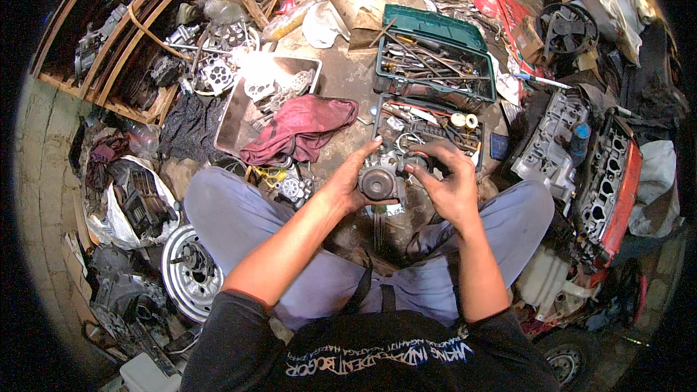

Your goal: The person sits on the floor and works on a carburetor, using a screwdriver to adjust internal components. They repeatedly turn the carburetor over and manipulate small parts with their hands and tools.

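Between my crossed legs I hold a grey metal carburetor (pixel 378 183) with a round, dull cap facing up. My left hand (pixel 351 183) cups it from the left, thumb pointing away along its side and fingers underneath. Over its right side, my right hand (pixel 451 187) is bent with thumb and fingertips pinched at a small dark part. Whether that part is fixed to the carburetor cannot be made out. Just beyond my hands lies a tool tray (pixel 482 147) with small tools and rings of tape. A maroon cloth (pixel 305 129) drapes over a bin's edge to the left.
An open green toolbox (pixel 435 91) full of wrenches stands ahead. The pale bin (pixel 231 127) holds metal parts. Left are a wheel rim (pixel 190 276) and wooden shelf (pixel 116 47); right, engine blocks (pixel 552 141) and a red-edged cylinder head (pixel 608 181).
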`<state>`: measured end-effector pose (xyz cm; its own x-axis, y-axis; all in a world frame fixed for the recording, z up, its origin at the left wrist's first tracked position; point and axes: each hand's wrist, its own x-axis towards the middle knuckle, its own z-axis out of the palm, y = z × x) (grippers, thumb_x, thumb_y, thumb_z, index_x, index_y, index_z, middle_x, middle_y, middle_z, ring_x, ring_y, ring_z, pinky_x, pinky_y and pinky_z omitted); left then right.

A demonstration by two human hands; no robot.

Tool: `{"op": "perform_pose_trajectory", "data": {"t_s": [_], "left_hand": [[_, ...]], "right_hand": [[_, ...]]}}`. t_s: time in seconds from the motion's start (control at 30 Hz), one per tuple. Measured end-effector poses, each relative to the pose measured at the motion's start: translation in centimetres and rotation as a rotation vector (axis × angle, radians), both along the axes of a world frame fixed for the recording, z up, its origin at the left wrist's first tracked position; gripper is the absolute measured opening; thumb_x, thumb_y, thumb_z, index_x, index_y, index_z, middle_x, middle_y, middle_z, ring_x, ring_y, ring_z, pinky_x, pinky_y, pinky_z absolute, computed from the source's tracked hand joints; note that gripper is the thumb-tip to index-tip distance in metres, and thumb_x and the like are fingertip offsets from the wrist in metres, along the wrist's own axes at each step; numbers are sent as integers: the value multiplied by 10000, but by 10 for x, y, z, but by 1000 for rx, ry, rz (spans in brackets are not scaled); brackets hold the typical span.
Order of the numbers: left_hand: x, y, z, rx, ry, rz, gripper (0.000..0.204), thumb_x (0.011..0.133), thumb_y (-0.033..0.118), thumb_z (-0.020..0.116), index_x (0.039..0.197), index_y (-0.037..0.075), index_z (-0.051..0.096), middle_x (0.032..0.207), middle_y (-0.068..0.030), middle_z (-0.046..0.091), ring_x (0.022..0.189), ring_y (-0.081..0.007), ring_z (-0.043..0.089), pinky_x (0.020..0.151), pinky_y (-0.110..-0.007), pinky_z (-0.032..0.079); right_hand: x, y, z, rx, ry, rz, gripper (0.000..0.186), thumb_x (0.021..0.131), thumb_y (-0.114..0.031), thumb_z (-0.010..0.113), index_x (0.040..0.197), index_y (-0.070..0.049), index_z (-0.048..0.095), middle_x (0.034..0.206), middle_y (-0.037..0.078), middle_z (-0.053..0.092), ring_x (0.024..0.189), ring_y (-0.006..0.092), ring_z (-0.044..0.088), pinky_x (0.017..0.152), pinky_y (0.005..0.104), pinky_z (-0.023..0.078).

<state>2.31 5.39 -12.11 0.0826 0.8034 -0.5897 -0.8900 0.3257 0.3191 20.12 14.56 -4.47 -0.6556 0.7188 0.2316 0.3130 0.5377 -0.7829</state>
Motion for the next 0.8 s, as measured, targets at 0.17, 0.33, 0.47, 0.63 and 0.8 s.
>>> {"op": "perform_pose_trajectory", "data": {"t_s": [0.17, 0.33, 0.47, 0.63, 0.8], "left_hand": [[2, 0, 9, -54, -7, -13, 405, 970, 452, 624, 1173, 101, 639, 1001, -92, 722, 875, -245, 728, 793, -547, 614], [2, -1, 4, 32, 19, 3, 400, 986, 447, 603, 1172, 95, 636, 1023, -93, 723, 878, -233, 730, 782, -496, 626], [5, 0, 4, 54, 67, 41, 403, 994, 444, 594, 1183, 91, 630, 1042, -94, 725, 894, -216, 731, 804, -445, 626], [9, 1, 5, 38, 155, 107, 419, 987, 450, 607, 1195, 86, 627, 1056, -91, 727, 897, -202, 731, 824, -389, 619], [11, 3, -3, 12, 274, 142, 421, 985, 451, 612, 1200, 90, 635, 1073, -79, 723, 923, -192, 720, 834, -371, 600]], "right_hand": [[1, -1, -11, 82, 67, 60, 346, 781, -62, 799, 1122, -67, 740, 1066, 138, 717, 1020, 294, 691, 918, 382, 531], [0, -5, -7, 69, 17, 67, 368, 805, -58, 784, 1166, -67, 715, 1075, 153, 717, 1032, 309, 687, 917, 376, 534], [-3, -10, -1, -25, -13, -15, 290, 817, -83, 793, 1092, -42, 710, 1041, 165, 725, 992, 327, 702, 853, 380, 542], [-5, -13, -4, -1, 37, -71, 265, 820, -103, 803, 1048, -19, 697, 962, 174, 727, 893, 328, 722, 784, 382, 548], [-7, -17, -4, -8, 10, -105, 233, 829, -90, 789, 1028, -11, 698, 945, 182, 725, 874, 335, 721, 783, 384, 549]]}}
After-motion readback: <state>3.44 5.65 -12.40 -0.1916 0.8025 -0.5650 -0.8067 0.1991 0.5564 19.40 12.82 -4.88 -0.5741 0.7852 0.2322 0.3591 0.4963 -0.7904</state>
